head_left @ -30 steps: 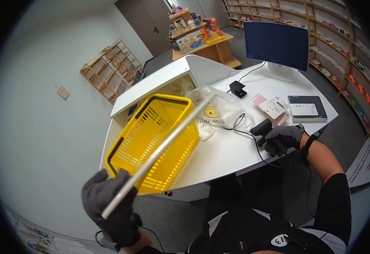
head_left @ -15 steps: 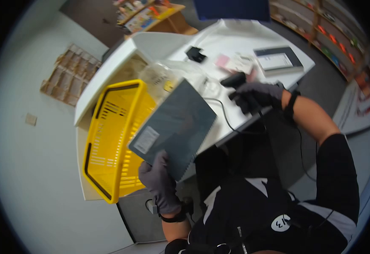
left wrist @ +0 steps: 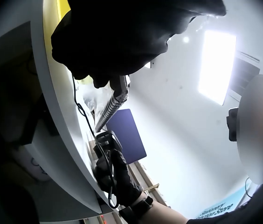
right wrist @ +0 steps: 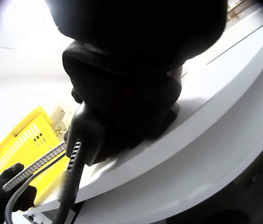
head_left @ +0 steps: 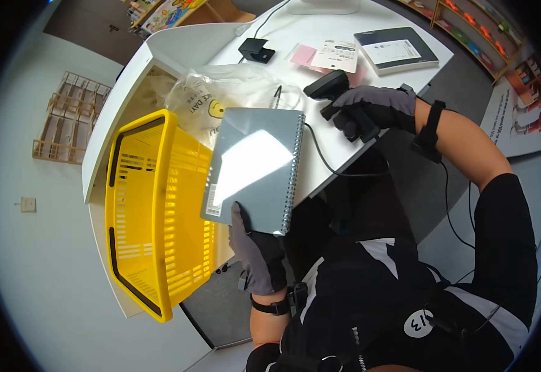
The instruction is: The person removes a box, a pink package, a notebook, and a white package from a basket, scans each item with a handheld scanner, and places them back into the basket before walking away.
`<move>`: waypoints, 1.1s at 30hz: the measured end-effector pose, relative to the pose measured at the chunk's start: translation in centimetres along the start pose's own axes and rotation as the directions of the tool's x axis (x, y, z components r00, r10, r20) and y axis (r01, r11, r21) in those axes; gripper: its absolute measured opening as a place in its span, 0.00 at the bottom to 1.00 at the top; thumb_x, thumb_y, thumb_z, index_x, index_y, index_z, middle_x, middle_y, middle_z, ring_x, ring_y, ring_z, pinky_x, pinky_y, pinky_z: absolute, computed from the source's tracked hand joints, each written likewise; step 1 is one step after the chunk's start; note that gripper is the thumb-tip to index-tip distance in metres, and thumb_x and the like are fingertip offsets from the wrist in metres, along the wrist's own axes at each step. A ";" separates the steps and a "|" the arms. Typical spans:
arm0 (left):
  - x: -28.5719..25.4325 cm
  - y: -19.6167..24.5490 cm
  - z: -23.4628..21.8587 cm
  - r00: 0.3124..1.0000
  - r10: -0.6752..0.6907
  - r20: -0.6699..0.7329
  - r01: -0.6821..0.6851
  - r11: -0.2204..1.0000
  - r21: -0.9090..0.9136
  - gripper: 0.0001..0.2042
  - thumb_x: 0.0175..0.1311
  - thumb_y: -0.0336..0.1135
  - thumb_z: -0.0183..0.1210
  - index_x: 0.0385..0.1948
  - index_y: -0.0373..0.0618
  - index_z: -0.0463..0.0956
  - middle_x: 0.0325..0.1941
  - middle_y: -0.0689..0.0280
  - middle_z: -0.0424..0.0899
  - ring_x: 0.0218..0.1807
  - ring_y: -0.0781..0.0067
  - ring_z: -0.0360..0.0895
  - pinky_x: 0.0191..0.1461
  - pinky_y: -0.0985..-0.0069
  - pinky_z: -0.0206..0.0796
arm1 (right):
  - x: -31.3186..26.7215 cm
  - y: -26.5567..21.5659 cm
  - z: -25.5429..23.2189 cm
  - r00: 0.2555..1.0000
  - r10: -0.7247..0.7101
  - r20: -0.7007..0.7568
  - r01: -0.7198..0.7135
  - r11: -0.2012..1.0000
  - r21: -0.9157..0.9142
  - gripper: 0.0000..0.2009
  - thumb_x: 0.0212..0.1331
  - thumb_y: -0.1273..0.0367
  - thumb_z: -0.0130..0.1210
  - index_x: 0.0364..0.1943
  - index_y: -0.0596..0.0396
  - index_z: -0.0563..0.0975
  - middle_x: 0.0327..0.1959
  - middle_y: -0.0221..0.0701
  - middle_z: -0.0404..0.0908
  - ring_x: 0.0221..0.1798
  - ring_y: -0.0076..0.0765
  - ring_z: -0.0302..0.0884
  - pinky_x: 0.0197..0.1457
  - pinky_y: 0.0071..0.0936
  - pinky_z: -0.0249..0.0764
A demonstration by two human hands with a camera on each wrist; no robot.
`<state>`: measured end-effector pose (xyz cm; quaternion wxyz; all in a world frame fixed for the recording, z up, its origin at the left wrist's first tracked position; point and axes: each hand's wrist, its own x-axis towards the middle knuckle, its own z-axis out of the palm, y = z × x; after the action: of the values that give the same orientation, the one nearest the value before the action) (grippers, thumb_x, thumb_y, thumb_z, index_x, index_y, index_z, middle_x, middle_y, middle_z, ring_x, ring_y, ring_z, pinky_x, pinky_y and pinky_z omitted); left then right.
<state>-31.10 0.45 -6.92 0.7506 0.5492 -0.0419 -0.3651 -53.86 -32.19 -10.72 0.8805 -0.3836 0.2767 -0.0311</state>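
My gloved left hand (head_left: 257, 257) holds a grey spiral notebook (head_left: 246, 146) by its lower edge, the thumb on the cover beside a white barcode label (head_left: 213, 199). The metal coil runs down the notebook's right side, and light glares off the cover. In the left wrist view the notebook shows edge-on by its coil (left wrist: 110, 109). My gloved right hand (head_left: 376, 113) grips a black handheld barcode scanner (head_left: 327, 85) over the desk's front edge, its head towards the notebook. From the scanner's handle a cord (right wrist: 66, 205) trails in the right wrist view.
A yellow shopping basket (head_left: 164, 167) stands at the left of the white desk (head_left: 311, 164). Behind the notebook lies a clear plastic bag (head_left: 190, 99). Further back are a small black stand (head_left: 255, 49), a pink-and-white card pack (head_left: 334, 56) and a black-and-white boxed book (head_left: 400, 51).
The left hand has brought the notebook from over the basket rightwards, turning it from edge-on to cover up. The right hand keeps its hold on the scanner. The head view has tilted down.
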 end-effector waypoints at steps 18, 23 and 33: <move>3.7 -0.6 -3.3 0.921 -0.358 0.156 0.232 0.823 0.518 0.22 0.83 0.36 0.61 0.69 0.28 0.74 0.62 0.50 0.86 0.59 0.54 0.89 0.61 0.58 0.88 | -0.7 0.1 4.8 0.978 -0.078 -0.195 0.033 0.973 -0.226 0.21 0.81 0.60 0.54 0.68 0.58 0.80 0.44 0.34 0.89 0.40 0.38 0.91 0.42 0.40 0.90; 2.5 -0.2 -1.3 0.888 -0.392 0.242 0.393 0.918 0.046 0.22 0.83 0.37 0.62 0.68 0.28 0.75 0.62 0.51 0.87 0.58 0.55 0.90 0.62 0.61 0.87 | -0.3 1.1 6.7 0.986 -0.152 -0.071 0.124 0.948 -0.294 0.18 0.85 0.64 0.51 0.67 0.60 0.80 0.49 0.36 0.89 0.45 0.37 0.91 0.49 0.41 0.92; 1.5 1.6 -0.6 0.865 -0.292 0.407 -0.145 0.632 0.761 0.30 0.86 0.46 0.59 0.74 0.27 0.70 0.66 0.50 0.86 0.64 0.56 0.87 0.68 0.65 0.80 | 5.3 4.1 3.9 0.913 -0.371 0.172 0.404 0.753 -0.519 0.19 0.79 0.65 0.59 0.67 0.58 0.82 0.51 0.32 0.90 0.46 0.29 0.90 0.49 0.32 0.91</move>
<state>-28.96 0.19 -6.31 0.3896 0.7045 -0.3611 -0.4706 -48.05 -28.12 -13.84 0.7167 -0.6672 0.1626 -0.1215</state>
